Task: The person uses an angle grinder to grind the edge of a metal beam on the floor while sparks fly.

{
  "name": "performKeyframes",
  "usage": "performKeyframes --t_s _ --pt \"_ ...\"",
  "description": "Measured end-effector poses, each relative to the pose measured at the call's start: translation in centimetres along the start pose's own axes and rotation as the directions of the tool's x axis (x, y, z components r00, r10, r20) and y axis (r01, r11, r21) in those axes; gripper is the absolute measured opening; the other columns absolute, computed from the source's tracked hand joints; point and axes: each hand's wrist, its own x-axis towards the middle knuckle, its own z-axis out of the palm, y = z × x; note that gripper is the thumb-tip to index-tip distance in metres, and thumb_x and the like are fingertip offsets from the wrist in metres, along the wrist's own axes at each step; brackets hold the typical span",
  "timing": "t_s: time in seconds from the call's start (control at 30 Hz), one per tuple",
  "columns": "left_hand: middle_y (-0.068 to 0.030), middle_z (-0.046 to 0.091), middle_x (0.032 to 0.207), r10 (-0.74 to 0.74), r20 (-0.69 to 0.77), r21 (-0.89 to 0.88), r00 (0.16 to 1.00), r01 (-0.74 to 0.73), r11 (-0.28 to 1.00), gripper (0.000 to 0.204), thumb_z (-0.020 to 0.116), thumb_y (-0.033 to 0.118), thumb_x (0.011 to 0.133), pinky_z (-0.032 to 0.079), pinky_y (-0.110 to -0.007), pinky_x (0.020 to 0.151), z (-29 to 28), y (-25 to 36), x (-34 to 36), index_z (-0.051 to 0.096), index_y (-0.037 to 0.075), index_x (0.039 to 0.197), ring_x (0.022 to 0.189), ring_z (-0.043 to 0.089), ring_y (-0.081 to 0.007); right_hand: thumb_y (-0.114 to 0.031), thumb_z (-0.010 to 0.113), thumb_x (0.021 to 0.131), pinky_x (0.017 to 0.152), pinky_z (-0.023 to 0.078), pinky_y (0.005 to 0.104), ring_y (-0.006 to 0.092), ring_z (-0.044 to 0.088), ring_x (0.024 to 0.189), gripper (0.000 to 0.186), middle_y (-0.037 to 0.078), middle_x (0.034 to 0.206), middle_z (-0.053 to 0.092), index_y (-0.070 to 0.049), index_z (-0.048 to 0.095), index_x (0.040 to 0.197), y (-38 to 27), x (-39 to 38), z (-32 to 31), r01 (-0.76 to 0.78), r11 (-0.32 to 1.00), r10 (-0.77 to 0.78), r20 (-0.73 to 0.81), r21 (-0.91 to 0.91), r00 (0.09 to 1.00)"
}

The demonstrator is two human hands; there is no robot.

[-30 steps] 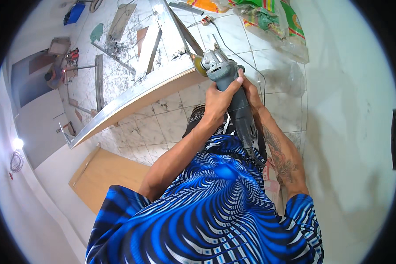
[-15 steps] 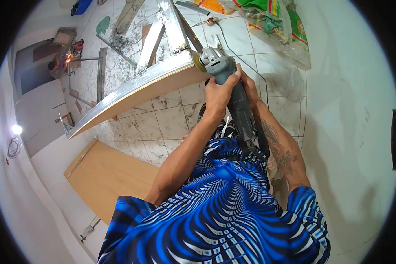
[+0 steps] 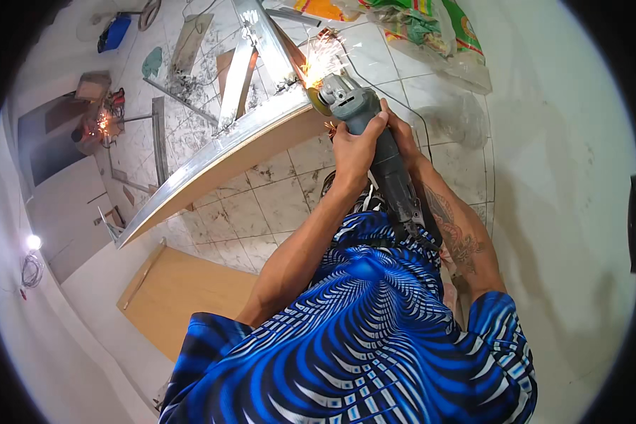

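Note:
I grip a grey-green angle grinder (image 3: 387, 173) with both hands. My left hand (image 3: 355, 152) wraps the near left side of its body behind the head, thumb on top. On the right side sits my right hand (image 3: 401, 134), its fingers partly hidden behind the tool. The yellowish disc (image 3: 318, 101) touches the right end of a silver metal frame (image 3: 261, 109). Bright sparks (image 3: 325, 60) spray away from that contact, and a few glow below the edge. A light-brown board (image 3: 240, 152) runs along the frame's near side.
A black cord (image 3: 417, 116) curves over the tiled floor at right. Green and orange sacks (image 3: 431, 28) lie at the far right, near the white wall (image 3: 558, 177). A wooden panel (image 3: 184, 297) lies at lower left. Far left, another person (image 3: 88, 131) works amid sparks.
Sparks now fly from the disc at the frame's end, where none showed before. My grip is unchanged. The view has shifted slightly.

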Motion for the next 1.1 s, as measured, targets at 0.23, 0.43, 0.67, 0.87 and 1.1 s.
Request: performKeyframes --t_s 0.23,0.43,0.67,0.87,1.1 --pt "-0.0150 0.064 0.099 -0.002 -0.037 0.022 0.999 0.002 1.000 0.061 0.080 0.030 0.075 0.052 -0.030 0.078 0.2 0.2 0.1 0.053 -0.011 0.112 0.087 0.063 -0.0191 -0.052 0.046 0.098 0.061 0.057 0.0292 0.0162 0.065 0.071 0.052 0.009 0.090 0.065 -0.004 0.057 0.115 0.0 0.3 -0.2 -0.018 1.000 0.017 0.046 0.021 0.999" --pt "-0.0180 0.063 0.101 -0.023 -0.052 0.063 0.998 0.026 0.998 0.065 0.079 0.031 0.075 0.054 -0.033 0.075 -0.1 -0.3 0.5 0.052 -0.012 0.115 0.087 0.064 -0.0223 -0.048 0.047 0.100 0.068 0.053 0.0258 0.0111 0.061 0.076 0.045 0.005 0.091 0.063 -0.006 0.062 0.110 -0.1 0.3 -0.1 -0.070 0.992 0.062 0.077 0.109 0.995" --pt "-0.0183 0.062 0.101 -0.014 -0.022 0.063 1.000 0.015 0.998 0.063 0.077 0.030 0.078 0.054 -0.033 0.073 -0.6 -1.0 0.4 0.051 -0.012 0.117 0.085 0.064 -0.0224 -0.048 0.047 0.099 0.066 0.057 0.0305 0.0164 0.066 0.077 0.047 0.008 0.093 0.065 -0.005 0.057 0.116 1.4 1.0 -1.5 -0.109 0.980 0.099 0.069 0.164 0.993" --pt "-0.0193 0.060 0.105 0.013 -0.018 0.026 1.000 -0.013 1.000 0.064 0.077 0.028 0.079 0.054 -0.033 0.074 -0.4 -0.4 -0.4 0.048 -0.012 0.120 0.089 0.064 -0.0226 -0.046 0.045 0.100 0.069 0.057 0.0308 0.0161 0.066 0.078 0.046 0.009 0.095 0.066 -0.005 0.056 0.119 1.2 0.3 -0.5 -0.058 0.994 0.055 0.038 0.091 0.998" --pt "-0.0173 0.063 0.098 -0.010 -0.058 0.056 0.998 0.013 0.998 0.062 0.079 0.032 0.077 0.055 -0.032 0.070 -0.2 -0.4 -0.5 0.053 -0.011 0.112 0.082 0.065 -0.0219 -0.049 0.045 0.099 0.063 0.057 0.0293 0.0154 0.066 0.072 0.048 0.009 0.091 0.066 -0.006 0.058 0.114 1.5 0.4 -0.7 -0.078 0.984 0.060 0.112 0.163 0.992"
